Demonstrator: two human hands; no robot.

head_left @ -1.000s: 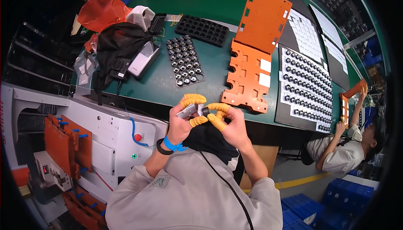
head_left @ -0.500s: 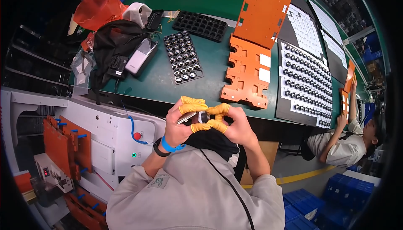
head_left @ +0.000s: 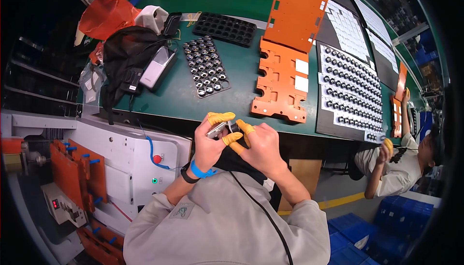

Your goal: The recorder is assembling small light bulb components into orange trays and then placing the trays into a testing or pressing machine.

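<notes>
My left hand point(head_left: 210, 141), with yellow finger cots, closes around a small silver metal part point(head_left: 216, 130) in front of the bench edge. A short dark cylindrical piece point(head_left: 235, 127), resembling a lens barrel, sits at the part's right end. The fingers of my right hand point(head_left: 262, 149), also in yellow cots, are bent around this dark piece; some of the contact is hidden. Beyond my hands, an orange fixture point(head_left: 280, 83) lies on the green bench. Left of it, a dark tray point(head_left: 226, 85) holds rows of small round glassy pieces.
A second black tray point(head_left: 224, 28) stands behind. Rows of dark cylinders stand on a white sheet point(head_left: 323, 66) at right. A black bag point(head_left: 123, 54) and pale device point(head_left: 157, 69) lie left. Below them is a white machine point(head_left: 113, 141). A co-worker point(head_left: 401, 163) sits far right.
My right hand has turned so its back shows more, its fingers shifting around the dark piece. The silver part has tilted. The co-worker's nearer hand has moved away from the bench fixture.
</notes>
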